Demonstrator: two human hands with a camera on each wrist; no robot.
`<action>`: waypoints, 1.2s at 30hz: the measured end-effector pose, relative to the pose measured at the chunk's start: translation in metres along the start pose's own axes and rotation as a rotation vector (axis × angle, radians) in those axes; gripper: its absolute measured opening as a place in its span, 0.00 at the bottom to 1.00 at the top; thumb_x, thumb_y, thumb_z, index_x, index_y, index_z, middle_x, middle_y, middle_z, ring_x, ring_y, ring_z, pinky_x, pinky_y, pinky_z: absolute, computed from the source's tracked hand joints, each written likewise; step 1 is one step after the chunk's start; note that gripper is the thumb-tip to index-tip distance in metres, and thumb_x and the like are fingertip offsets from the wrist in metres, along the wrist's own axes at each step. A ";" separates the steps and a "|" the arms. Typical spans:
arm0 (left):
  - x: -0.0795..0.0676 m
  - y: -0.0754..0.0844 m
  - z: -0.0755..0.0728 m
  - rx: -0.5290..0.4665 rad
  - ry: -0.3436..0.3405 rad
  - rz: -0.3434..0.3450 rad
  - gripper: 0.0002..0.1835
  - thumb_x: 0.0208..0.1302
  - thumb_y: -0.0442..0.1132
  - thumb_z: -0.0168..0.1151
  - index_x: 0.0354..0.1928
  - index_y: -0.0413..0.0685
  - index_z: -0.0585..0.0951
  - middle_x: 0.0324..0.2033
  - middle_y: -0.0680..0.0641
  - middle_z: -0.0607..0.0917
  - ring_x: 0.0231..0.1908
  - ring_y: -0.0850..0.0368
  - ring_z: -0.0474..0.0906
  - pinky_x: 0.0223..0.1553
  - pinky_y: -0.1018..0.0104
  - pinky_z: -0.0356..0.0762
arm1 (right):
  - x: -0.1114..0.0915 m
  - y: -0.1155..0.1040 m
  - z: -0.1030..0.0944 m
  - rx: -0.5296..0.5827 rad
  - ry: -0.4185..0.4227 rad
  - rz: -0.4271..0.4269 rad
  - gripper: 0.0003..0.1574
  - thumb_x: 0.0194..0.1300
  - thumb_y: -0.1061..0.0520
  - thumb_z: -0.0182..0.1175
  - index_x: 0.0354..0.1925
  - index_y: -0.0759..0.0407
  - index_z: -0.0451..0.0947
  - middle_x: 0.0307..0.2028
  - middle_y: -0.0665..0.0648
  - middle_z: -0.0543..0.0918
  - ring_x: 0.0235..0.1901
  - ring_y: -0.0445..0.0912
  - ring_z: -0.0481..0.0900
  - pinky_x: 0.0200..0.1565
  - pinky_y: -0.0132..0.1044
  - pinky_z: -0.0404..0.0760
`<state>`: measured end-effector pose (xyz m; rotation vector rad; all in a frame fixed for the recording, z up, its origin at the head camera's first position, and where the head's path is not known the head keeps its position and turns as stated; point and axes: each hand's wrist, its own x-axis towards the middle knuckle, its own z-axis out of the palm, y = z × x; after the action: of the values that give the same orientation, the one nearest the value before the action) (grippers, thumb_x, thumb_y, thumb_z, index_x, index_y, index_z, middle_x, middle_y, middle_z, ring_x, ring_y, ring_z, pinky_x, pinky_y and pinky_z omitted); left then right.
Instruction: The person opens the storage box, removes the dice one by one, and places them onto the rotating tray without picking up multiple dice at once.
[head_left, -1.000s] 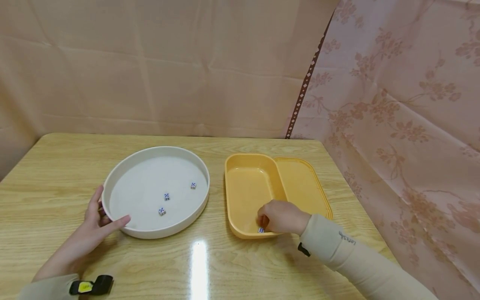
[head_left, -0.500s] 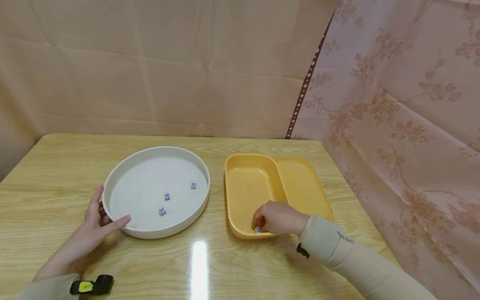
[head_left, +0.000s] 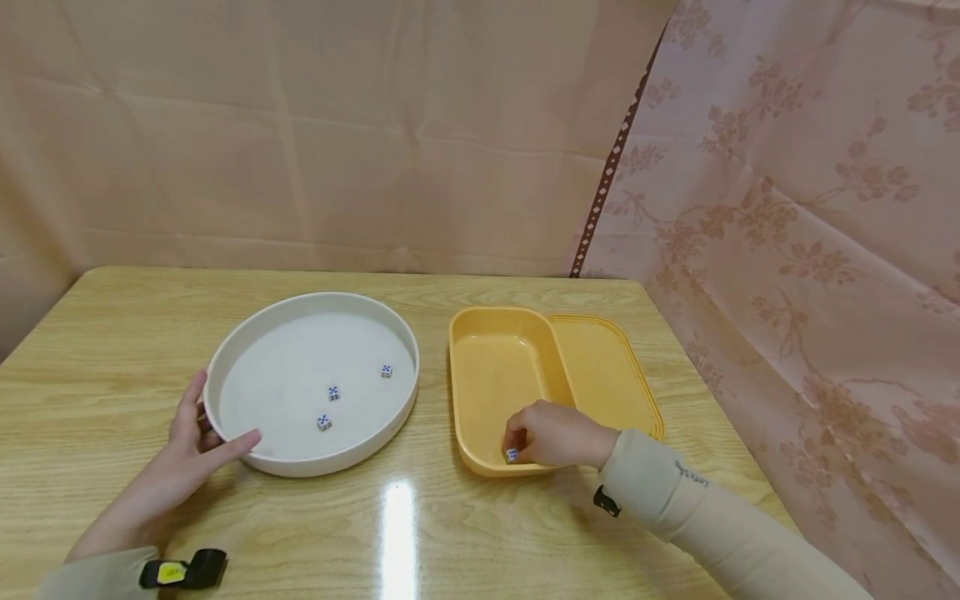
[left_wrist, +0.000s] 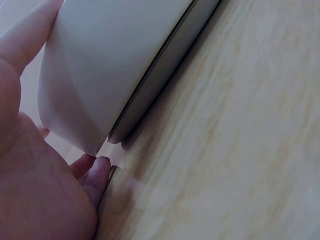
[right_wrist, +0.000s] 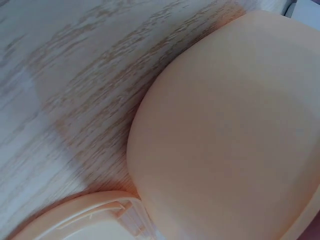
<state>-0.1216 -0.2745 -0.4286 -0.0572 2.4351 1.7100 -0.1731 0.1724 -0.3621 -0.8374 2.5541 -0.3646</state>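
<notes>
My left hand (head_left: 191, 446) grips the near left side of a round white tray (head_left: 311, 468). The thumb lies over the rim and the other fingers are around the outer wall. In the left wrist view, fingertips (left_wrist: 100, 167) reach the tray's lower edge. Inside the tray sit three white dice with blue pips: one die (head_left: 386, 371) at the right, another die (head_left: 333, 393) near the middle and a third die (head_left: 324, 422) nearer the front. My right hand (head_left: 558, 433) reaches into a yellow box (head_left: 491, 367) and pinches a die (head_left: 512, 455) at its near end.
A yellow lid (head_left: 607, 375) lies flat along the box's right side. All stand on a wooden table (head_left: 315, 542). A plain curtain (head_left: 337, 142) hangs behind the table and a flowered curtain (head_left: 810, 250) at the right.
My right hand has shifted slightly left inside the box, and the die at its fingertips has moved left and turned. The left hand and the tray have stayed in place.
</notes>
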 end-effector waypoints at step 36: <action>-0.001 0.000 0.001 -0.031 -0.013 -0.017 0.60 0.72 0.44 0.58 0.71 0.55 0.13 0.73 0.24 0.33 0.66 0.30 0.53 0.43 0.91 0.68 | -0.006 -0.027 -0.005 0.356 0.334 -0.022 0.05 0.62 0.56 0.67 0.37 0.45 0.84 0.35 0.41 0.86 0.34 0.42 0.77 0.34 0.31 0.71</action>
<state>-0.1202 -0.2737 -0.4286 -0.0697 2.3919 1.7360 -0.1572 0.1557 -0.3458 -0.7179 2.6550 -1.0059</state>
